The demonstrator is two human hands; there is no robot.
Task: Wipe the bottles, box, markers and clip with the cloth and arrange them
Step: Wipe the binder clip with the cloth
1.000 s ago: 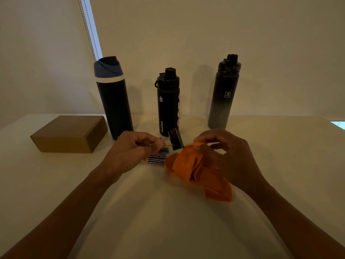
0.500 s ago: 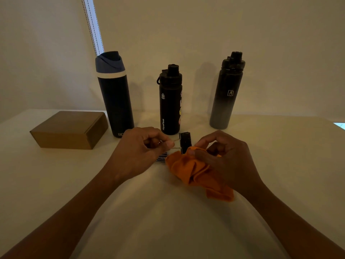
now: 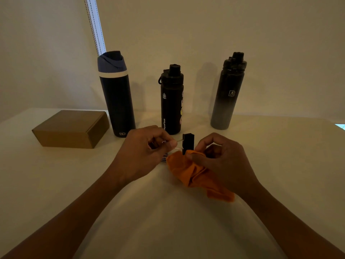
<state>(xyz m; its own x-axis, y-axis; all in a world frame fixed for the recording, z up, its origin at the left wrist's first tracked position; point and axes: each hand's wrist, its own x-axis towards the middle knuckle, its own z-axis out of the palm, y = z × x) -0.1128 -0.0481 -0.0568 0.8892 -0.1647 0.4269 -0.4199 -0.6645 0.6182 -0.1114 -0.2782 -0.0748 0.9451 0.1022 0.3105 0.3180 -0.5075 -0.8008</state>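
Observation:
My left hand [image 3: 147, 152] pinches the wire handles of a black binder clip [image 3: 188, 142] and holds it above the table. My right hand [image 3: 222, 161] grips an orange cloth [image 3: 188, 169] and presses its upper edge against the clip's lower end. Striped markers [image 3: 164, 158] lie on the table, mostly hidden under my left hand. Three bottles stand along the wall: a navy one with a blue lid [image 3: 116, 94], a short black one [image 3: 171, 101], and a black-to-grey one [image 3: 227, 92]. At the left lies a brown cardboard box [image 3: 71, 128].
The white table [image 3: 280, 156] meets a plain wall just behind the bottles. A window blind edge with a bead cord [image 3: 94, 25] hangs behind the navy bottle. The table's right corner sits near a bright patch [image 3: 340, 126].
My left hand has turned the clip from a tilt to upright and lifted it slightly. My right hand brought the cloth up against the clip's lower end. The view tilted down a little.

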